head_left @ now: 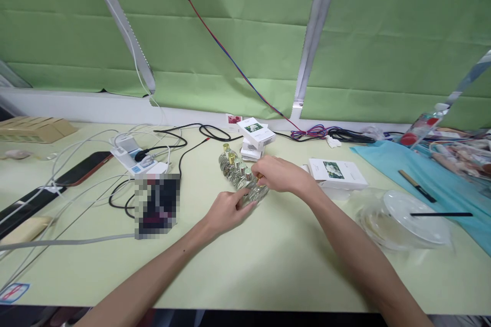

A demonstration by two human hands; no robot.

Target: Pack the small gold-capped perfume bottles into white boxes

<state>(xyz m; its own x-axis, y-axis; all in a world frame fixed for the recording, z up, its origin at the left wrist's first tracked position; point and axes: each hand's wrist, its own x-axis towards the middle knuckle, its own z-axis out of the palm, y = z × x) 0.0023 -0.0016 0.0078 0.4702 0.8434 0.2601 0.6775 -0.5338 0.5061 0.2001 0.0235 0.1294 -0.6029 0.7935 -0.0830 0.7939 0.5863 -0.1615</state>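
Observation:
Small clear glass bottles (232, 176) stand in a close row at the middle of the table. Their caps are gold or silver-coloured. At the near end of the row, my left hand (228, 210) has its thumb and fingers around the lower part of the nearest glass bottle (259, 193). My right hand (278, 172) is closed over the top of that same bottle, pinching its gold cap (260, 177), which is mostly hidden by the fingers. Just behind the row is a stack of small white boxes (256, 133) with a flower picture.
Another white box (337, 173) lies to the right, near a plastic-wrapped round container (416, 217) with a black stick on it. A knife (417, 185) rests on blue cloth (452, 189). Leftward are a power strip (138, 158), tangled cables and a phone (84, 168).

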